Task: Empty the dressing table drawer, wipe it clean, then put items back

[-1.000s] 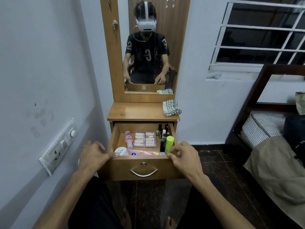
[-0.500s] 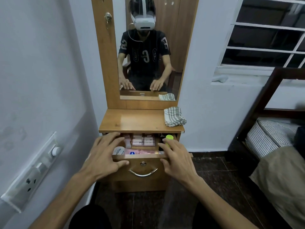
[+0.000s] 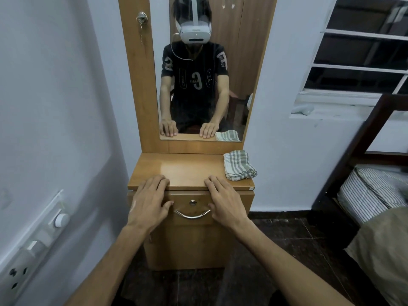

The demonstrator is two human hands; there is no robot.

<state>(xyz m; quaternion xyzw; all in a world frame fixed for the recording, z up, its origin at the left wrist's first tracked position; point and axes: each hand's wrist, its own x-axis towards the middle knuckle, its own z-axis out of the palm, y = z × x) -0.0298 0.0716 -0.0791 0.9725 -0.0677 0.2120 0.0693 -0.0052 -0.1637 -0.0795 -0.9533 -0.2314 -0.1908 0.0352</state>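
Observation:
The wooden dressing table (image 3: 187, 171) stands against the wall with its drawer (image 3: 192, 196) pushed fully in, so the items inside are hidden. My left hand (image 3: 150, 202) lies flat on the left of the drawer front, fingertips over the tabletop edge. My right hand (image 3: 223, 199) lies flat on the right of the front, likewise open. Between them sit the curved metal handle (image 3: 192, 214) and a round lock (image 3: 192, 202). A folded checked cloth (image 3: 238, 165) rests on the tabletop's right rear corner.
A tall mirror (image 3: 198, 69) rises behind the tabletop. A switch and socket panel (image 3: 37, 246) juts from the left wall. A dark wooden bed frame (image 3: 362, 138) with a striped mattress (image 3: 371, 191) stands to the right. The floor is dark tile (image 3: 287, 239).
The drawer went from wide open to fully shut, pushed in by both hands. My hands shifted from gripping its front edge to lying flat on its face.

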